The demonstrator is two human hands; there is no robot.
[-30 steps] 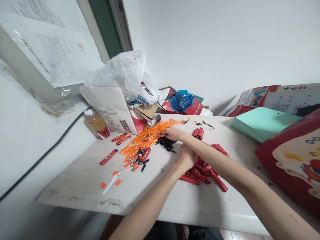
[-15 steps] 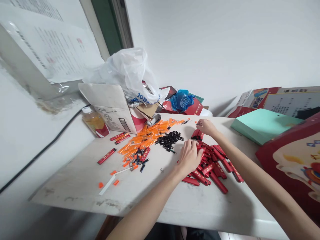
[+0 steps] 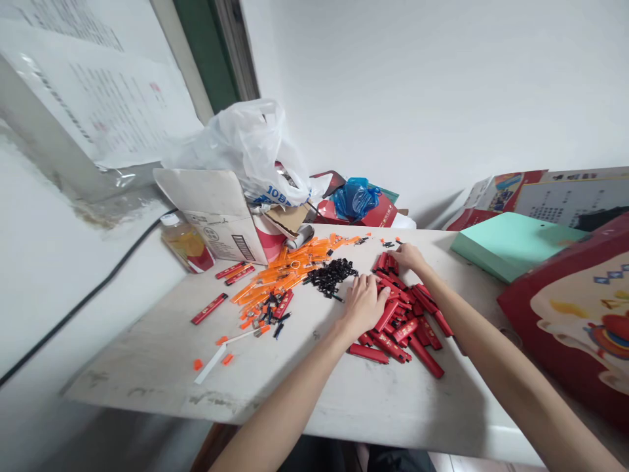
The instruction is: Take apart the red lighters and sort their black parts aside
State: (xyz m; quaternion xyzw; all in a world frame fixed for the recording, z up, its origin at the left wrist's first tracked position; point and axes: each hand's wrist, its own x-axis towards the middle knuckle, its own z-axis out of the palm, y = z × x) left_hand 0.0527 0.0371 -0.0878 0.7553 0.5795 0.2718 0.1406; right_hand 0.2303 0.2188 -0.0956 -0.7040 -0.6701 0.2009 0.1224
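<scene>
My left hand (image 3: 364, 303) rests on the left edge of a heap of red, flat, lighter-like casings (image 3: 407, 328) with gold print. Its fingers are bent, the thumb apart and touching the casings. Beyond the heap, my right hand (image 3: 409, 256) reaches over a small row of red casings (image 3: 386, 263). Its fingers are drawn together; what they pinch, if anything, is hidden. Tiny dark pieces (image 3: 388, 244) lie close to its fingertips. Left of my left hand is a pile of small black parts (image 3: 332, 275), with orange translucent pieces (image 3: 275, 278) spread beside it.
Several red casings (image 3: 209, 308) lie apart at the left. A drink bottle (image 3: 189, 242), a cardboard box (image 3: 216, 216) and a white plastic bag (image 3: 246, 154) stand against the wall. A mint-green box (image 3: 515, 242) and a large red printed bag (image 3: 574, 314) stand at the right.
My right hand has moved slightly right and towards me, off the small dark pieces at the back, beside the row of casings. My left hand stays on the heap.
</scene>
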